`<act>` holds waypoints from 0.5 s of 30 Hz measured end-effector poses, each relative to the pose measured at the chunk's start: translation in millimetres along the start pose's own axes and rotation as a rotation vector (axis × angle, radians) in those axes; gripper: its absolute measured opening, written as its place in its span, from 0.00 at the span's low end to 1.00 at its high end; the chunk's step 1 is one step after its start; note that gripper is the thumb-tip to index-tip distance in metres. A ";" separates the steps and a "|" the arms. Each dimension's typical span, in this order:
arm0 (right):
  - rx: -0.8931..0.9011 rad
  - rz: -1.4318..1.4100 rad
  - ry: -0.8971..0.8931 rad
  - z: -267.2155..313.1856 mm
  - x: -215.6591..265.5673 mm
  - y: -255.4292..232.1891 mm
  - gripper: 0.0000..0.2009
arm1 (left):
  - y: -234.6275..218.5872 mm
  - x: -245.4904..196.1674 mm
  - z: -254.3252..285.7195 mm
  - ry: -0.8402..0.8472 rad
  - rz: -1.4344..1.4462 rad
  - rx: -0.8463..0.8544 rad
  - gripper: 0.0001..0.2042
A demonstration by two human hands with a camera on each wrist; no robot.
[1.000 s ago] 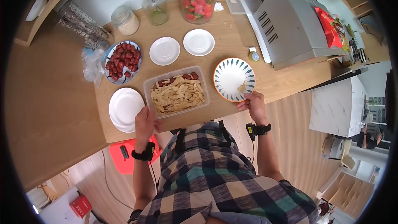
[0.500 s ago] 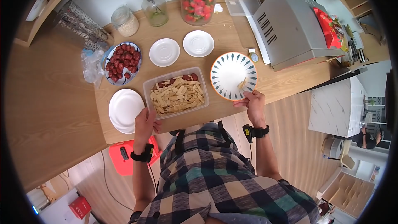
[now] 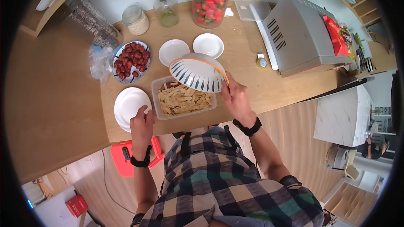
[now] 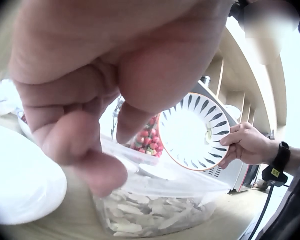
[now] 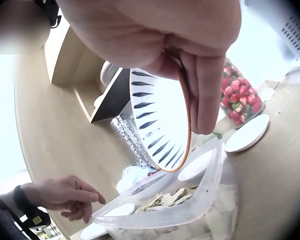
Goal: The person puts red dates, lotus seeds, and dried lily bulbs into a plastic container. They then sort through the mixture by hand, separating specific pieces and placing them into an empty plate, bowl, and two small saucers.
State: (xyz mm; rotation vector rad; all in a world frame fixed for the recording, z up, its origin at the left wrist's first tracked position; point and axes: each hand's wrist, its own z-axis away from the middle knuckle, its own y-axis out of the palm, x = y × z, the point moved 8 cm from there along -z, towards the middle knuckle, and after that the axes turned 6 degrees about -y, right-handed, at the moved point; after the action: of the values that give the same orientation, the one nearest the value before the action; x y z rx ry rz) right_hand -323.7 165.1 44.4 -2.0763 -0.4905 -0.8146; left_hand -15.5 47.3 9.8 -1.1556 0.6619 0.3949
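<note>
My right hand (image 3: 240,101) pinches the rim of a white plate (image 3: 195,75) with an orange edge and dark teardrop marks. The plate is raised and tilted over a clear plastic container (image 3: 185,116), which holds many pale dried slices (image 3: 181,101) and some dark red pieces at its far side. A small pale piece (image 4: 208,134) shows on the plate near the thumb in the left wrist view. My left hand (image 3: 142,128) holds nothing; its loosely bent fingers overlap the edge of the white plates (image 3: 126,105) left of the container.
A plate of red dates (image 3: 132,59) sits at the back left. Behind the container are two small white saucers (image 3: 208,45), a glass jar (image 3: 135,20), a vase (image 3: 167,13) and a tall container of strawberries (image 3: 211,4). A grey oven (image 3: 303,33) stands at the right.
My right hand has lifted the patterned plate off the table, moved it left over the container and tipped it. My left hand has shifted from the container's corner to the white plates.
</note>
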 end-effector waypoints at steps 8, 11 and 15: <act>0.196 -0.234 0.169 1.0 7.6 32.3 0.17 | 21.9 -148.2 21.1 0.871 0.017 0.155 0.22; 0.197 -0.192 0.088 1.9 15.7 34.9 0.17 | 42.7 -173.1 6.5 0.899 -0.026 0.083 0.24; 0.153 -0.075 0.026 2.4 18.8 34.6 0.16 | 68.0 -167.6 8.6 0.991 -0.163 0.140 0.24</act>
State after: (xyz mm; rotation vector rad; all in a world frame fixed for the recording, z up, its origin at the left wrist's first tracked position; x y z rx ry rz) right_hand -288.9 148.1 37.1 -1.9150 -0.6006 -0.8202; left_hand -179.6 87.7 74.9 -1.2262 1.4086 -0.4074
